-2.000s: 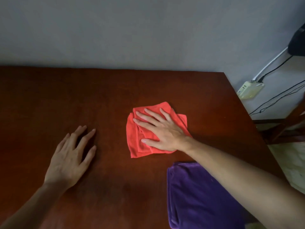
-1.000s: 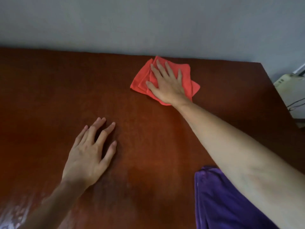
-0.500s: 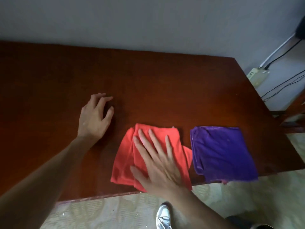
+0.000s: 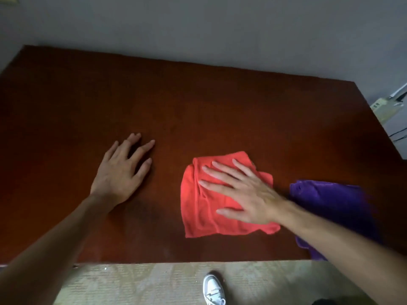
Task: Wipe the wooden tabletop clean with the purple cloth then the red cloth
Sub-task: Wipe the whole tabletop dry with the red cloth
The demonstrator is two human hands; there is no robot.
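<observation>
Shifted rightward, right hand (image 4: 248,194) presses red cloth (image 4: 204,214) beside purple cloth (image 4: 334,201).

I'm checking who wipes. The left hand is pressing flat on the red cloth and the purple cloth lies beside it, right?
Not quite. In the head view the right hand presses flat on the red cloth; the left hand rests on the bare tabletop. The purple cloth does lie beside it.

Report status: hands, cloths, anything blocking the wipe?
Right hand flat on red cloth. Left hand flat on bare tabletop. Purple cloth lies right of the red cloth. Nothing in the way.
</observation>
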